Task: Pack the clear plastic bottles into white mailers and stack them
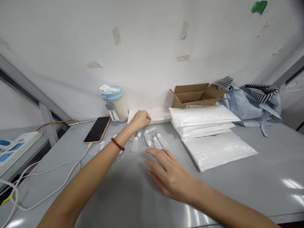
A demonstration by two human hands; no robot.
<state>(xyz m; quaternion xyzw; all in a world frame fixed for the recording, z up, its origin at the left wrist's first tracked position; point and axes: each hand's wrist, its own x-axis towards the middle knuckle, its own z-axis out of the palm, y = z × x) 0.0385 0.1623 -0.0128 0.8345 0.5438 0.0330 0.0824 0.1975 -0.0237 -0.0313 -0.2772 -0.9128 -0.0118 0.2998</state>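
Note:
My left hand, a dark red bead bracelet on its wrist, reaches to the back of the table. Its fingers are curled at a low stack of white sheets by the wall; what they grip, if anything, is hidden. Beneath and beside that wrist lie several small translucent white pieces with thin loops, like little tags or bottles. My right hand hovers over the table just in front of them. Its fingers are stretched and apart, holding nothing.
White bubble mailers lie piled on the right, before an open cardboard box and a light blue cloth bag. A phone with a white cable and a blue-lidded cup stand left. A power strip is at far left.

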